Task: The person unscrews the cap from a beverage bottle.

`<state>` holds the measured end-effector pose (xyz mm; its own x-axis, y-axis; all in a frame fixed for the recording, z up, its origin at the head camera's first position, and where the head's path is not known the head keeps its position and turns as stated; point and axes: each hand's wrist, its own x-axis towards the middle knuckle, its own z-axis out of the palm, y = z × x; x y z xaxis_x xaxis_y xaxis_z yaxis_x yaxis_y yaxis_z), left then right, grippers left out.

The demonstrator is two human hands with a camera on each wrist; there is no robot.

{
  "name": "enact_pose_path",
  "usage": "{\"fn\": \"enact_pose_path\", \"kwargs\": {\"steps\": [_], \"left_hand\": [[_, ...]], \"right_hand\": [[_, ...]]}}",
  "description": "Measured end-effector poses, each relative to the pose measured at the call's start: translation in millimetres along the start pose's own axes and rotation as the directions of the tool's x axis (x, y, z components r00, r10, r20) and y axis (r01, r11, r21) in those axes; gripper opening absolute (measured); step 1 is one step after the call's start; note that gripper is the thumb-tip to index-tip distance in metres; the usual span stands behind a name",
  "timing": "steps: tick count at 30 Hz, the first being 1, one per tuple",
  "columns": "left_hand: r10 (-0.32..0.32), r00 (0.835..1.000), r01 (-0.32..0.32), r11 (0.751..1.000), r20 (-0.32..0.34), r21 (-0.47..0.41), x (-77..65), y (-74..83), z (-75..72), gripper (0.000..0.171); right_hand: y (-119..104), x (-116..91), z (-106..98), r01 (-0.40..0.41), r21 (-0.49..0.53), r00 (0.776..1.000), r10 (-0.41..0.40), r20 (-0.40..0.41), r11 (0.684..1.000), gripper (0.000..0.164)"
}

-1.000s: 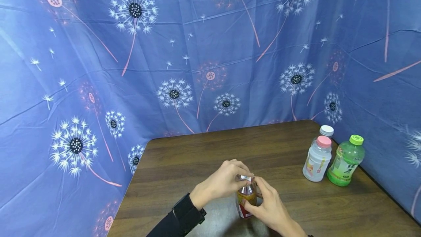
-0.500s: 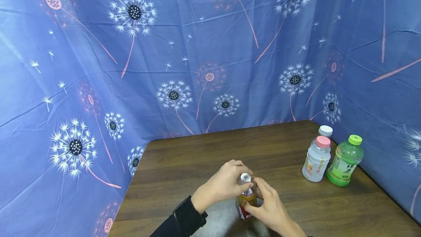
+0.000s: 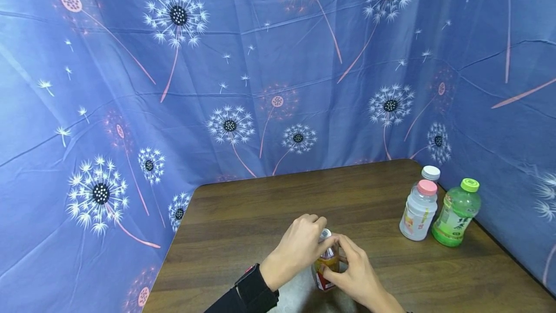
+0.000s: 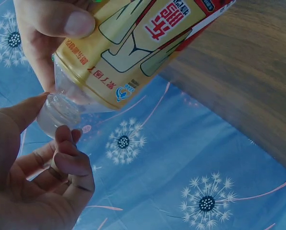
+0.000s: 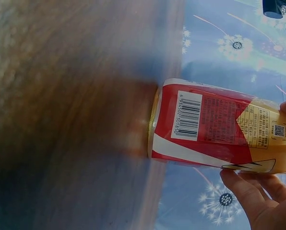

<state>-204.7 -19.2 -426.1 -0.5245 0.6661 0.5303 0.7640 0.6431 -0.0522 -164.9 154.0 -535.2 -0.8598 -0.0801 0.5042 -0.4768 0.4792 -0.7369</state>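
A drink bottle with a red and gold label stands on the table, low in the head view. My right hand grips its body from the right side, thumb across the label; the right wrist view shows fingers of this hand against the bottle. Over the bottle's top, my left hand pinches the pale cap, partly covering it. Seen from the left wrist, thumb and curled fingers of the left hand meet at the cap, below the clear neck.
To the right on the wooden table are a pink-capped bottle, a green bottle and, partly hidden behind them, a white-capped bottle. A blue dandelion-print curtain hangs around the table.
My left hand has shifted and turned on the cap, its wrist moving slightly right. The cap's top came into view, then was partly covered again. The right hand and bottle stay in place.
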Motion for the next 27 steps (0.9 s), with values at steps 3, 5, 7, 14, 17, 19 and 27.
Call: {"fn": "enact_pose_path", "kwargs": {"steps": [3, 5, 7, 14, 17, 19, 27], "left_hand": [[0.037, 0.999, -0.037, 0.999, 0.019, -0.010, 0.9, -2.2, -2.8, 0.027], [0.059, 0.997, -0.058, 0.998, 0.047, -0.030, 1.6, -4.3, -4.8, 0.025], [0.072, 0.994, -0.066, 0.996, 0.084, -0.066, 2.2, -6.5, -7.1, 0.023], [0.061, 0.982, -0.019, 0.975, 0.182, -0.223, 6.5, -11.0, -13.4, 0.020], [0.084, 0.972, -0.013, 0.950, 0.217, -0.311, 8.3, -15.9, -16.1, 0.018], [0.118, 0.963, -0.021, 0.930, 0.242, -0.367, 9.7, -21.1, -17.5, 0.019], [0.264, 0.916, -0.076, 0.855, 0.303, -0.513, 15.1, -36.7, -19.5, 0.022]], "right_hand": [[0, 1, 0, 0.012, -0.007, 1.000, -0.012, -0.007, 1.000, 0.071], [0, 1, -1, 0.016, -0.008, 1.000, -0.016, -0.006, 1.000, 0.073], [0, 1, 0, 0.024, -0.009, 1.000, -0.024, -0.005, 1.000, 0.074], [4, 3, 0, 0.065, -0.012, 0.998, -0.065, -0.004, 0.998, 0.078], [3, 4, -1, 0.051, -0.003, 0.999, -0.051, 0.007, 0.999, 0.078], [3, 4, -1, 0.046, 0.005, 0.999, -0.047, 0.012, 0.999, 0.078], [2, 4, -2, 0.019, 0.016, 1.000, -0.019, 0.016, 1.000, 0.072]]}}
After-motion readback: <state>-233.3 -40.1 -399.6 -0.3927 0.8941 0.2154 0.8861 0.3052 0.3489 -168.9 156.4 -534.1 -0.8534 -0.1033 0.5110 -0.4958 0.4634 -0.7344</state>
